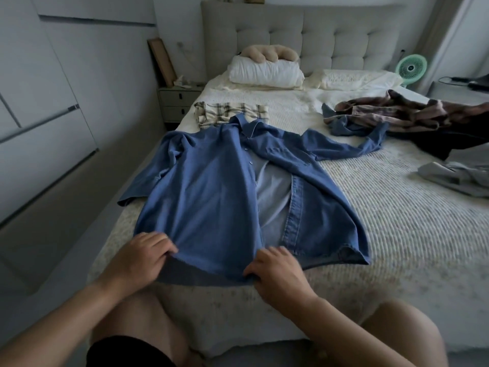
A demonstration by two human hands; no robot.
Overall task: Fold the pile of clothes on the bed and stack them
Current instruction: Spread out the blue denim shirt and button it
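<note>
left hand (143, 254) | right hand (275, 271) | fingers curled, pinching denim shirt (211, 186) hem

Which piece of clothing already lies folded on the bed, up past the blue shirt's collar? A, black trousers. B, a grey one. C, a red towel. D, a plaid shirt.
D: the plaid shirt lies folded flat just beyond the blue shirt collar.

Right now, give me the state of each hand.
Left hand: pinching the hem of the blue denim shirt.
Right hand: gripping the same hem, further right.
</note>
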